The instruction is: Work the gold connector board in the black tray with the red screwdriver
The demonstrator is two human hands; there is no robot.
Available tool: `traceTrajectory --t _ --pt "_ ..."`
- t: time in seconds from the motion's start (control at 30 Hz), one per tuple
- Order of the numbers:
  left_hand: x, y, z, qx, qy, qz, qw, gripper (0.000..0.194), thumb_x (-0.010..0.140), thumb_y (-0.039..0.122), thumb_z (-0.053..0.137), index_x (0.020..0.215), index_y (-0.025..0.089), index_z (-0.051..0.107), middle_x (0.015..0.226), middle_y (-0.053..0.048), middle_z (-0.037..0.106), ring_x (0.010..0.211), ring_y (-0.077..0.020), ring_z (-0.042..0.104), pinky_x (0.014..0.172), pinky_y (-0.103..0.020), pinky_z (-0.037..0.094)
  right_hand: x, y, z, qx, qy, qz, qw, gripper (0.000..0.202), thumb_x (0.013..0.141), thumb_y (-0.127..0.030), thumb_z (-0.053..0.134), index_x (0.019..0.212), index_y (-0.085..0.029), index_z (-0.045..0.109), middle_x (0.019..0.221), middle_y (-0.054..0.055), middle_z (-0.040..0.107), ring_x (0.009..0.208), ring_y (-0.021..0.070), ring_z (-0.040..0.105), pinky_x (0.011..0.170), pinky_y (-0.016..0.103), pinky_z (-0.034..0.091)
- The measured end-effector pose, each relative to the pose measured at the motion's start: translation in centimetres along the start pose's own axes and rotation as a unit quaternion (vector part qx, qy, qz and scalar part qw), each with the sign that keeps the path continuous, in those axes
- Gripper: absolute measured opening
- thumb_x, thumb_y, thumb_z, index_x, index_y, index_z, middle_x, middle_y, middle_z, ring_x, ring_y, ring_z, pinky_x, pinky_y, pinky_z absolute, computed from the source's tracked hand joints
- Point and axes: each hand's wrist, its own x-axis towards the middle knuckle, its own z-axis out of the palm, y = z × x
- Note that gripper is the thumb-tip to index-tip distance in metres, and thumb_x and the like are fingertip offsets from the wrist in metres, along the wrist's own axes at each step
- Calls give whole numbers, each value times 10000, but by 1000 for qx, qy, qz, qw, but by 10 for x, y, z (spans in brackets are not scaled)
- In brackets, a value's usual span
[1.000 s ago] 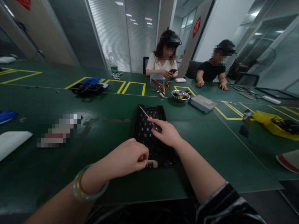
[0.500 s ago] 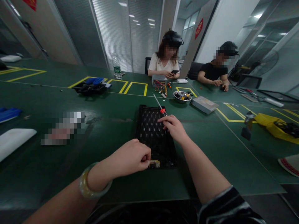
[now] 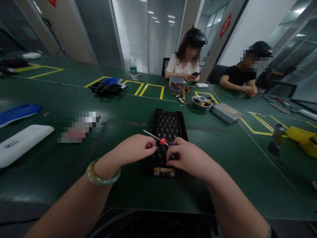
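A black rectangular perforated panel lies on the green table in front of me. At its near end sits a small yellowish circuit board with metal connectors. My right hand is wrapped round the dark handle of a screwdriver with a red collar, over the panel's right side. The shaft points up and left, clear of the board. My left hand is closed in a pinch above the panel's left edge, near the screwdriver; anything between its fingertips is too small to make out.
On the left lie a white elongated case, a blue glove and a pixelated item. Further back stand a black tray, a bottle, a metal bowl of parts and a grey metal box. Two people sit across the table.
My left hand has moved up and away from the circuit board. My right hand has come down and nearer, tilting the screwdriver further left. The view has shifted slightly left.
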Motion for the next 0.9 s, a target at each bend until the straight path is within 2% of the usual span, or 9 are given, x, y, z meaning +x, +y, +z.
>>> traceTrajectory --t 0.1,0.23,0.47,0.67,0.8,0.9 --pt "-1 -2 1 19 -4 2 1000 249 887 359 551 744 217 697 687 7 672 596 -151 575 546 -274 315 1 -8 11 -33 -27 0 999 104 807 -302 761 911 -305 759 1010 12 523 726 97 499 715 283 387" --pt "-3 -1 0 23 -12 -8 1000 243 888 352 539 750 224 693 695 9 675 613 -156 583 555 -270 324 2 -15 21 -78 -20 -4 997 90 843 -299 716 925 -283 749 1050 34 529 700 90 455 705 291 357" --pt "-5 -2 -3 9 -33 -16 999 239 865 366 558 746 230 714 717 1 702 628 -164 602 560 -270 332 -1 -18 19 -112 -21 -19 993 113 882 -340 662 880 -277 756 1006 31 537 634 69 357 656 286 286" --pt "-5 -2 -2 -2 -27 -22 999 242 868 367 564 743 221 711 713 -3 702 616 -157 603 552 -268 341 -1 -14 26 -85 0 -26 996 97 864 -317 676 846 -266 756 986 28 552 619 68 340 627 284 267" --pt "-4 -1 -2 18 -38 -22 999 245 892 372 556 786 220 716 738 8 707 647 -155 616 575 -268 353 1 -11 24 -4 24 -12 1000 72 837 -321 700 850 -284 760 941 18 572 645 91 439 646 299 337" --pt "-1 -3 -1 20 -33 -15 999 212 907 356 565 867 226 726 788 18 717 685 -150 630 619 -268 380 8 -2 11 85 75 -8 994 117 896 -351 636 938 -296 731 953 1 631 827 133 590 805 314 446"
